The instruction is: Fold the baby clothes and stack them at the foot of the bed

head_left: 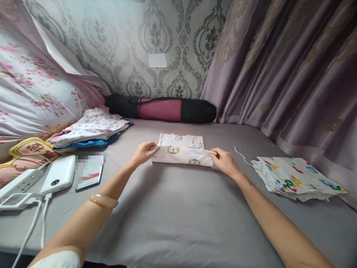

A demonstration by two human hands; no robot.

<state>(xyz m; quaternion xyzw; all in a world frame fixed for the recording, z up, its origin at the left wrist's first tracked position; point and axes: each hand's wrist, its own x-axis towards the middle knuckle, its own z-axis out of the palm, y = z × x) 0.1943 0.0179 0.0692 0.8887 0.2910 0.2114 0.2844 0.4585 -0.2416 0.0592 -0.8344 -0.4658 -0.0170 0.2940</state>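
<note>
A white cloth garment printed with lion faces lies on the grey sheet in front of me, partly folded. Its near part is lifted along a straight fold, while the far part rests flat behind. At the left end of that fold, my left hand pinches the fabric between thumb and fingers. My right hand grips the opposite end in the same way. Both hands are closed on the cloth, which stretches taut between them. The garment's exact kind cannot be made out.
Folded printed cloths are stacked at right, with a white cord beside them. At left lie a clothes pile, a phone, a white power bank and a power strip. A black and pink bag lies along the wall.
</note>
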